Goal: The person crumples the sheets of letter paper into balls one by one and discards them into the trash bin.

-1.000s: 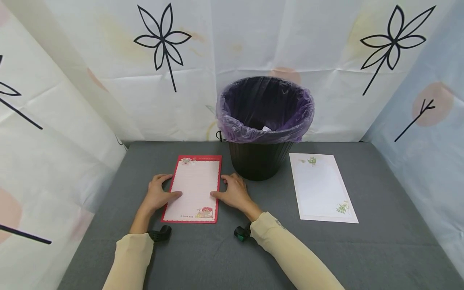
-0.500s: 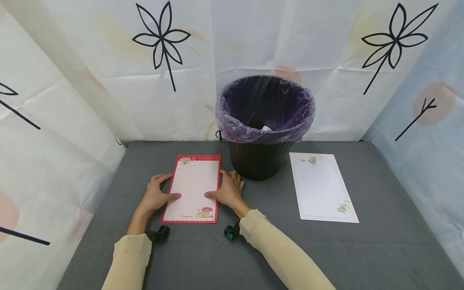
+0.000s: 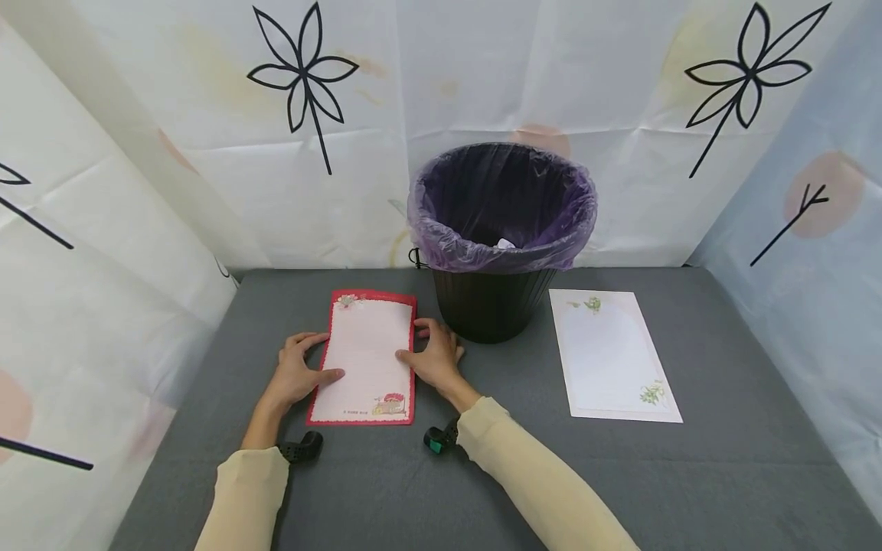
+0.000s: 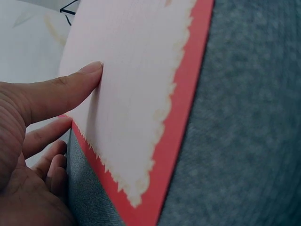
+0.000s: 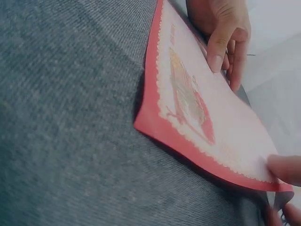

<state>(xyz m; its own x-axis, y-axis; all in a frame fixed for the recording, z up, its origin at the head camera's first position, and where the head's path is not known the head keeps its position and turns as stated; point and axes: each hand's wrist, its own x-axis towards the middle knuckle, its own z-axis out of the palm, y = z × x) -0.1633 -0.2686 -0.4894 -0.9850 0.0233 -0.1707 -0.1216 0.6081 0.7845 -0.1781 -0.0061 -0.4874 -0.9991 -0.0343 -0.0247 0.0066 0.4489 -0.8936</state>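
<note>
A sheet of red-bordered stationery paper (image 3: 368, 360), lined and with a small drawing at its bottom right, lies on the grey cloth. My left hand (image 3: 298, 367) is at its left edge, thumb resting on top and index fingertip at the border, other fingers beside it. On the opposite edge, my right hand (image 3: 436, 360) pinches the sheet, thumb above and fingers at the underside. That edge bows up off the cloth in the right wrist view, where the right thumb (image 5: 286, 168) shows at the border. The sheet's far end looks slightly bent.
Behind and right of the red sheet stands a black bin (image 3: 492, 302) with a purple bag liner (image 3: 448, 245) and something white inside. A white sheet with green plant prints (image 3: 609, 356) lies farther right. Patterned fabric (image 3: 207, 153) encloses the grey table (image 3: 730, 459).
My right hand has shifted slightly left and taken hold of the sheet's right edge, which has risen and bowed. The sheet's far end has shifted left. My left hand has stayed nearly still.
</note>
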